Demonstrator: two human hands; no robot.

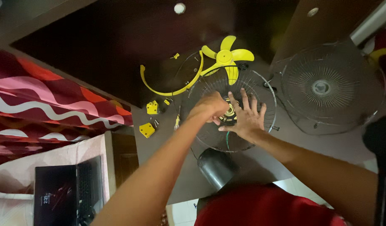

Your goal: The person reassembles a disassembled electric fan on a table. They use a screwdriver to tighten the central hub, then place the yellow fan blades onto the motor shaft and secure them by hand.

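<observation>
A round wire fan guard [260, 90] lies flat on the dark floor in front of me. My left hand [210, 106] is curled over the yellow-and-black hub [230, 112] at its middle, fingers closed on it. My right hand [246, 116] rests flat on the wires just right of the hub, fingers spread. A yellow fan blade [226, 58] lies at the guard's far edge. A dark cylindrical motor body [216, 167] stands below the guard, near my lap.
A second wire guard [327, 88] lies to the right. A yellow curved rim strip [167, 86], two yellow brackets [147, 119] and small screws are scattered to the left. A patterned red cloth [46, 104] and an open laptop [67, 192] are at far left.
</observation>
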